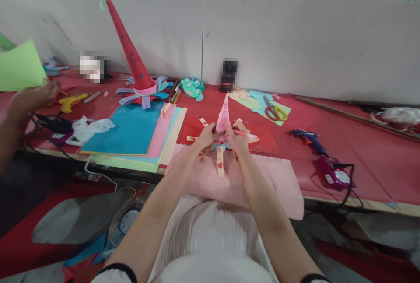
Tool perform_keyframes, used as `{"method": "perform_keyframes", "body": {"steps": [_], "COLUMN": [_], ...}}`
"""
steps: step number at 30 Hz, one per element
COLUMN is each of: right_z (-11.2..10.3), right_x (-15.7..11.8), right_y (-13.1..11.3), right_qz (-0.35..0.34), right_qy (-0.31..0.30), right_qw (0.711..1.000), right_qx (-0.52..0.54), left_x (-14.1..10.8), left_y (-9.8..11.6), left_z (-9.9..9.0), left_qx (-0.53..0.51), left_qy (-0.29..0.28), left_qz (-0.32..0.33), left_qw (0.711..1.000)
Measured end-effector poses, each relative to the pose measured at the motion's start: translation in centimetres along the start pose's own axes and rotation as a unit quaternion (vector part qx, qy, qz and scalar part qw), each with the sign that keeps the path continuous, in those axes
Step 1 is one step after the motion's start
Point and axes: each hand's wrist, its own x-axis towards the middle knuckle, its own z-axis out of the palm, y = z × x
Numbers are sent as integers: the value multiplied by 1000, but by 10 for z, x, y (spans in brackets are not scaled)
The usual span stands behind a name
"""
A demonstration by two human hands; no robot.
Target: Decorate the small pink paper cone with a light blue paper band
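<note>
A small pink paper cone (223, 114) with written characters stands upright in front of me, with cream paper strips (220, 162) marked with red hearts spread out around its base. My left hand (207, 136) is closed on the cone's lower left side. On the right, my right hand (238, 136) pinches a red and white pen (246, 134), its fingers against the cone. Beneath lie a red sheet (267, 136) and a pink sheet (278, 178) that hangs over the table's front edge.
Left: tall red cone (129, 51), stacked coloured sheets (121, 127), yellow glue gun (72, 101) and another person's hand (42, 95) near green paper (21, 68). Right: scissors (274, 110), blue glue gun (310, 138), purple power strip (333, 173) with cables, long stick (354, 117). White partition (295, 42) behind.
</note>
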Motion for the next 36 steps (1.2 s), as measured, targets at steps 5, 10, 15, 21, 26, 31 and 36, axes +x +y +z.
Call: {"method": "perform_keyframes", "body": {"steps": [5,10,15,21,26,31,36], "right_z": [1,1,3,2,3,2,3], "right_x": [2,2,2,3,3,3,4], "right_y": [-1,3,6,3,3,4,7], "right_qz": [13,0,-18,0,-2,3,-1], "right_qy": [-23,23,64,53,60,58,55], "right_qw": [1000,1000,998,999,998,998,998], "right_qx": [-14,-6,5,-4,-11,-26,-25], "left_x": [-2,-1,2,2,0,-1,-1], "left_y": [3,-1,-2,-4,-4,-2,-1], "left_z": [0,1,1,1,2,2,3], "left_qx": [1,-5,-14,2,-10,14,11], "left_qy": [8,10,6,10,5,10,9], "left_qz": [-18,-12,8,-4,-8,-14,-23], "left_qw": [1000,1000,1000,1000,1000,1000,1000]}}
